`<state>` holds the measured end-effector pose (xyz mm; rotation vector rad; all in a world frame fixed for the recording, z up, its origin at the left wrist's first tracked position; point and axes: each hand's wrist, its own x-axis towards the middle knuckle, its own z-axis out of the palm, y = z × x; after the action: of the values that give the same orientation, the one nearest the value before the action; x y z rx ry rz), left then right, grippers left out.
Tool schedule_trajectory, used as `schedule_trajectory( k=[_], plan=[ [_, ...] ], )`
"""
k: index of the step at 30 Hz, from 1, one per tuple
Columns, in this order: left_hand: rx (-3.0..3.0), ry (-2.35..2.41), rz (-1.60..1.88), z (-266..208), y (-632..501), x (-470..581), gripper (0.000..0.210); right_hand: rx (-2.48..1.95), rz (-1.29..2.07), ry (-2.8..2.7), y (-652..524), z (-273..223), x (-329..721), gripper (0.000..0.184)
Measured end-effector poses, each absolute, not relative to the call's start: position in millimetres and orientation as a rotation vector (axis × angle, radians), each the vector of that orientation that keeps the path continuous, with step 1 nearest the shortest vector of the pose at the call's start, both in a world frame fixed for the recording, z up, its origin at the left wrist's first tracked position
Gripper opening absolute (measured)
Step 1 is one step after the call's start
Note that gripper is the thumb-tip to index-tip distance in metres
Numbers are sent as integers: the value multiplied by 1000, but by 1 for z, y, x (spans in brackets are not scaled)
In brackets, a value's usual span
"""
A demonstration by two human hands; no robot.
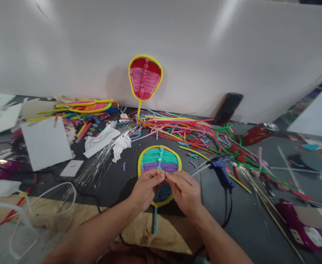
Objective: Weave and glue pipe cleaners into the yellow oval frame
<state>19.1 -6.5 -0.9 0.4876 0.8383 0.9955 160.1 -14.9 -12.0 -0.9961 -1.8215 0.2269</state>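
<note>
My left hand (pixel 144 187) and my right hand (pixel 187 191) meet fingertip to fingertip, both pinched closed. Whatever lies between the fingertips is too small to make out. Beneath them is a fan-shaped pipe-cleaner piece (pixel 149 157) on the dark table, with a yellow rim, teal and purple bands and a blue stem pointing toward me. Small round beads run down the middle of its upper half; my hands hide part of the centre. A blue hot glue gun (pixel 223 173) lies just right of my right hand.
A finished-looking pink and red fan (pixel 139 79) stands against the white board. Loose pipe cleaners (pixel 177 126), metal wires (pixel 103 154) and crumpled paper (pixel 121 146) spread behind. A phone (pixel 228 108) and red can (pixel 258 134) stand right; black cable (pixel 95 198) runs left.
</note>
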Motion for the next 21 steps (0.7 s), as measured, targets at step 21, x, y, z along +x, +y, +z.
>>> schedule_trajectory(
  k=[21],
  plan=[
    [707, 890, 868, 8, 2, 6, 21, -938, 574, -1767, -14, 2, 167, 15]
  ],
)
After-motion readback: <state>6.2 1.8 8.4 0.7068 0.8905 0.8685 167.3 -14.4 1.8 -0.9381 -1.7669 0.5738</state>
